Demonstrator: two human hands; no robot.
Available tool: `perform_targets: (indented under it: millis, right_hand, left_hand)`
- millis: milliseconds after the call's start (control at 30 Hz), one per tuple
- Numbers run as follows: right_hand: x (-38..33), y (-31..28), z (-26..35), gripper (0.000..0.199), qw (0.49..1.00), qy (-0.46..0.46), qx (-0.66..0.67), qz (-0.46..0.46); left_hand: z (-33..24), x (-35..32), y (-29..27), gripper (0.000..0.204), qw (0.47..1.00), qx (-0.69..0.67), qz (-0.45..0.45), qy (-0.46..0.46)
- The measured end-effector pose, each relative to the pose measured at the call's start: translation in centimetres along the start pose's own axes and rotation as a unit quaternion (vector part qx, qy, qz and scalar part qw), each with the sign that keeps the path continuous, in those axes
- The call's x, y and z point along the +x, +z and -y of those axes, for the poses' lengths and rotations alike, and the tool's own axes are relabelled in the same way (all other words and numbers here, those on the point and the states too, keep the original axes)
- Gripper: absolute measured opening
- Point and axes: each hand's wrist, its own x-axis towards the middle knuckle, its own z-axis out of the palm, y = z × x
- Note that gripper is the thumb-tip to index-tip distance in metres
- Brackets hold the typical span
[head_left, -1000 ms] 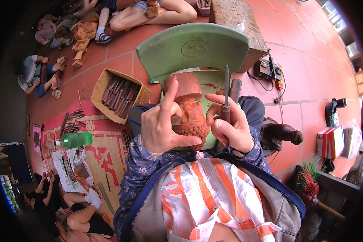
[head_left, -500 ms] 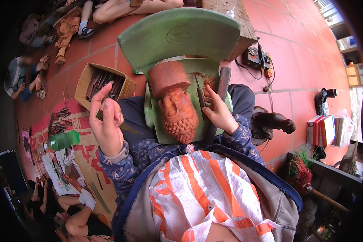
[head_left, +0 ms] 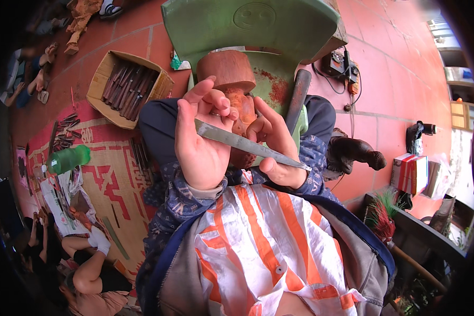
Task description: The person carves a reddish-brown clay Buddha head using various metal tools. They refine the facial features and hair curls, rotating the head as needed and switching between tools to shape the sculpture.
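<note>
A flat grey metal blade point(head_left: 245, 143), tapering to a point on the right, lies slantwise between my hands. Its broad end rests against the palm of my left hand point(head_left: 201, 142), whose fingers curl loosely with the index raised. My right hand point(head_left: 279, 145) bends its fingers and thumb about the narrower part. Behind them, a carved reddish wooden head on a round block point(head_left: 225, 68) lies on the green plastic chair point(head_left: 216, 26) before me, its face and curls largely hidden by my hands. A dark round stick point(head_left: 298, 100) lies at the chair's right side.
Left of my knee stands a cardboard box point(head_left: 97, 95) of carving tools. More tools point(head_left: 66, 131) and a green bottle point(head_left: 71, 158) lie on the mat. Power boxes with cords point(head_left: 334, 63) and a dark carved figure point(head_left: 355, 152) are at right. Other people sit at left.
My left hand has moved right, bringing the blade in front of the carving. My right hand has come nearer and left the chair seat. The dark-handled knife seen there is out of sight.
</note>
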Motion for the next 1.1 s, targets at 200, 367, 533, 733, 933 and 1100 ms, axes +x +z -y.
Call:
perform_targets:
  millis: [200, 367, 533, 733, 933, 1100]
  right_hand:
    - [1.3, -1.8, 3.7, 0.039, 0.983, 0.126, 0.029, -0.132]
    - [6.7, -2.2, 5.8, 0.011, 0.972, 0.124, -0.191, -0.052]
    - [11.4, 0.7, 4.0, 0.019, 0.829, -0.146, -0.525, 0.128]
    - [12.7, 0.2, 2.4, 0.027, 0.791, -0.111, -0.555, 0.233]
    - [10.9, -1.8, -1.9, 0.027, 0.854, -0.086, -0.460, 0.227]
    - [10.0, -2.2, -2.9, 0.028, 0.837, -0.091, -0.485, 0.235]
  left_hand:
    - [-1.2, -0.2, -3.4, 0.094, 0.936, 0.344, 0.005, 0.071]
    - [-5.6, 2.3, -3.9, 0.036, 0.835, 0.531, 0.138, 0.044]
    - [-4.3, 5.5, -2.3, 0.040, 0.842, 0.484, 0.218, 0.101]
    - [-2.0, 7.2, -3.3, 0.033, 0.923, 0.289, 0.194, 0.162]
    - [-0.5, 6.8, -3.9, 0.040, 0.980, 0.133, 0.107, 0.104]
    - [-0.2, 6.6, -4.3, 0.042, 0.992, 0.092, 0.076, 0.047]
